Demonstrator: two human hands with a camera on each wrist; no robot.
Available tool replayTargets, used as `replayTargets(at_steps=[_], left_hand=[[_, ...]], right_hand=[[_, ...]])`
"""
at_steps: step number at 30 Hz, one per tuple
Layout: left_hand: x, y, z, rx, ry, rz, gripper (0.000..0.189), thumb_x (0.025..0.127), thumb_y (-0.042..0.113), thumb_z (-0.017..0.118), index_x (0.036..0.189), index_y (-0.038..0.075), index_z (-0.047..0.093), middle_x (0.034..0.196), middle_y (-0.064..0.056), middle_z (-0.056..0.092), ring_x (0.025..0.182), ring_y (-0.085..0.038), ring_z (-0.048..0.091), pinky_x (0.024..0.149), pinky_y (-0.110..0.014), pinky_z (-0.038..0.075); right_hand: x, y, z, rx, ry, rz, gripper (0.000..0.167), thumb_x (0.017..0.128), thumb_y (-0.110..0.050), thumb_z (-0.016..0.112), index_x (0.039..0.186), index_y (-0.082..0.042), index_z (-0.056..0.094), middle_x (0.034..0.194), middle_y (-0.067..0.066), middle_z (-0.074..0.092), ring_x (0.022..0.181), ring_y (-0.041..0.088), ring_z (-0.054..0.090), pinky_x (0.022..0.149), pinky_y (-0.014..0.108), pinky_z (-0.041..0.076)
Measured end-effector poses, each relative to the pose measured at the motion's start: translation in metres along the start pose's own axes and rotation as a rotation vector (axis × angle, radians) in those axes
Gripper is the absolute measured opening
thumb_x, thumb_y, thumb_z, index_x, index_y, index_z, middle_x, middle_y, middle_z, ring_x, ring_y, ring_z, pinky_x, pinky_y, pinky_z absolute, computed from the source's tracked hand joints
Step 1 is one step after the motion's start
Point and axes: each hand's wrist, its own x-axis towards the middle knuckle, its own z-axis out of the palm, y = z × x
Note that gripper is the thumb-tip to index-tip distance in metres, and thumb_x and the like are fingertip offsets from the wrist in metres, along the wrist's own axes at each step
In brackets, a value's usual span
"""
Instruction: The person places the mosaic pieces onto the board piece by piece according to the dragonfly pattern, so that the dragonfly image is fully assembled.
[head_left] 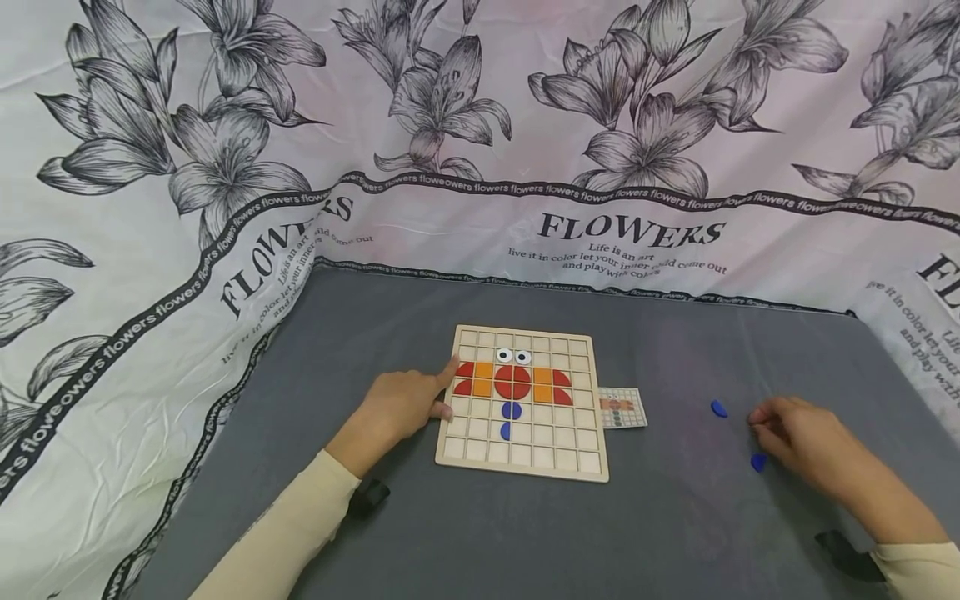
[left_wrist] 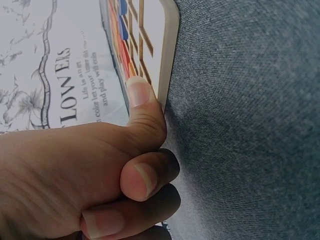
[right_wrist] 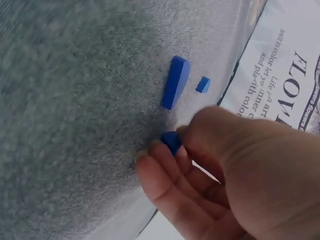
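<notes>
My left hand point(head_left: 399, 405) is at the left side of a wooden grid board point(head_left: 480, 450), index finger stretched along its edge and thumb point(left_wrist: 140, 95) resting on its rim. The hand's other fingers are curled beside the board. On the board sit red pieces point(head_left: 512, 382), orange pieces point(head_left: 483, 380), white eye pieces point(head_left: 505, 356) and blue pieces point(head_left: 512, 410). Off to the right, my right hand point(head_left: 806, 437) pinches a small blue piece point(right_wrist: 171, 142) between thumb and fingertips, low over the table. Two more blue pieces lie near it, one half-round point(head_left: 719, 408), the other point(head_left: 758, 462) closer to me.
A small printed pattern card point(head_left: 624, 408) sticks out from the board's right side. The grey tabletop point(head_left: 660, 517) is bordered at the back and left by a white flower-printed cloth point(head_left: 450, 225).
</notes>
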Motion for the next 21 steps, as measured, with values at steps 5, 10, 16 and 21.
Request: replayTargets(at_steps=[5, 10, 16, 21], left_hand=[[-0.001, 0.0, -0.001, -0.001, -0.011, -0.004, 0.083, 0.097, 0.049, 0.069, 0.168, 0.024, 0.034, 0.077, -0.01, 0.066, 0.073, -0.023, 0.06, 0.062, -0.038, 0.047], [-0.001, -0.001, -0.001, -0.005, -0.016, 0.001, 0.082, 0.098, 0.049, 0.069, 0.168, 0.024, 0.034, 0.087, -0.013, 0.072, 0.078, -0.024, 0.063, 0.066, -0.04, 0.051], [-0.001, -0.003, -0.002, -0.015, -0.012, 0.0, 0.082, 0.098, 0.048, 0.069, 0.168, 0.023, 0.034, 0.068, -0.007, 0.059, 0.07, -0.023, 0.057, 0.062, -0.038, 0.046], [-0.002, -0.002, -0.002, -0.008, -0.016, -0.001, 0.082, 0.098, 0.048, 0.068, 0.168, 0.024, 0.034, 0.065, -0.005, 0.055, 0.07, -0.022, 0.057, 0.062, -0.037, 0.044]], right_hand=[[0.003, -0.003, -0.003, -0.009, -0.01, 0.023, 0.019, 0.081, 0.006, 0.082, 0.097, 0.003, 0.074, 0.09, 0.012, 0.07, 0.074, 0.025, 0.068, 0.061, 0.035, 0.053], [0.004, -0.013, -0.01, -0.009, 0.026, 0.04, 0.019, 0.079, 0.006, 0.082, 0.096, -0.002, 0.079, 0.084, 0.005, 0.067, 0.07, 0.018, 0.063, 0.058, 0.033, 0.05], [0.016, -0.036, -0.021, 0.074, 0.045, 0.033, 0.016, 0.084, 0.001, 0.084, 0.097, -0.007, 0.078, 0.089, 0.005, 0.076, 0.071, 0.013, 0.071, 0.058, 0.029, 0.054], [0.025, -0.058, -0.026, 0.182, -0.04, 0.024, 0.014, 0.092, -0.011, 0.084, 0.1, -0.018, 0.076, 0.093, -0.006, 0.078, 0.079, 0.005, 0.073, 0.063, 0.026, 0.056]])
